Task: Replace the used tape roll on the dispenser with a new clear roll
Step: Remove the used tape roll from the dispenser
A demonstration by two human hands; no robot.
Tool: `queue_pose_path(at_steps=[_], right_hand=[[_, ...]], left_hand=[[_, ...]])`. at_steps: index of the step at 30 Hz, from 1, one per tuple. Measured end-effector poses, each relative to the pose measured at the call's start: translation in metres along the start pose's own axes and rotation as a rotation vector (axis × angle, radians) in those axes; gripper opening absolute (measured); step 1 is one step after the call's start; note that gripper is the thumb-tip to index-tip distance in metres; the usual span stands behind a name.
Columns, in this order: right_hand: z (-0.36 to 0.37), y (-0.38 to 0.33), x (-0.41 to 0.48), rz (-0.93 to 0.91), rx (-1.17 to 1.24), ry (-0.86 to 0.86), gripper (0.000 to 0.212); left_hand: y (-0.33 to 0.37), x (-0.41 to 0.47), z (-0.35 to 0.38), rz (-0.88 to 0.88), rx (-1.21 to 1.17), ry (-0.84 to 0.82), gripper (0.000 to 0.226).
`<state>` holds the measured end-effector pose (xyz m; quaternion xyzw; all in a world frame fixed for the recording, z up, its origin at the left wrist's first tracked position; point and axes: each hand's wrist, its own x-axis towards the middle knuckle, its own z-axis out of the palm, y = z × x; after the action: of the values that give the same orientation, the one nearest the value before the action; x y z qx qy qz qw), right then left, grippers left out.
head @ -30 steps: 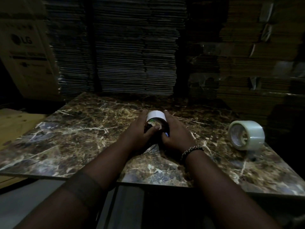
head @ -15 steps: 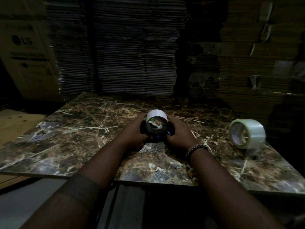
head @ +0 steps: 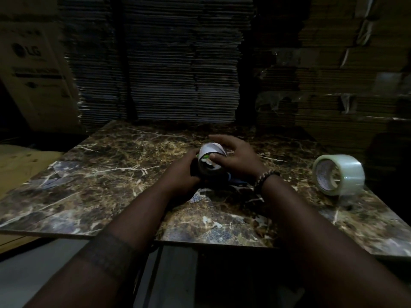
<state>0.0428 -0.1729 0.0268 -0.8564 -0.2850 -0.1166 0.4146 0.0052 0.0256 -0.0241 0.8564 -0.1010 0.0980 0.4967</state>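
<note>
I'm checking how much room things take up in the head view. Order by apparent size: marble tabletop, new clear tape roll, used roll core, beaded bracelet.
1. marble tabletop
2. new clear tape roll
3. used roll core, partly hidden by hands, so unsure
4. beaded bracelet

Dim light. Marble-patterned tabletop [head: 111,174], brown with white veining, near edge running across the lower frame. Behind it, tall stacks of flattened cardboard [head: 178,63] fill the background. Further flattened brown cartons [head: 355,63] at right, bearing torn scraps of tape. At left, a pale LG-printed carton [head: 33,70] stands upright. A plywood sheet [head: 20,165] lies low beside the table's left edge.
</note>
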Motion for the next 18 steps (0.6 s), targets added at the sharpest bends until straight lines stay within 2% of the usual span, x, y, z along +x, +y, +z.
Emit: queue_pose_path(at_steps=[5,9,13,18], right_hand=[[-0.013,-0.026,0.033,-0.041,-0.183,-0.289,0.05],[-0.014,-0.036,0.042,-0.086,-0.261,-0.396,0.032],[-0.02,-0.031,0.044,-0.059,-0.247,-0.39,0.021],[-0.028,-0.019,0.037,-0.038,-0.112,-0.299,0.026]], left_hand=[[0.002,-0.001,-0.002,-0.025,-0.024,-0.024,0.075],[0.003,-0.001,-0.005,-0.004,0.007,-0.014,0.085],[0.002,0.001,-0.004,-0.018,0.026,-0.013,0.086],[-0.001,0.004,-0.001,-0.072,0.01,0.003,0.077]])
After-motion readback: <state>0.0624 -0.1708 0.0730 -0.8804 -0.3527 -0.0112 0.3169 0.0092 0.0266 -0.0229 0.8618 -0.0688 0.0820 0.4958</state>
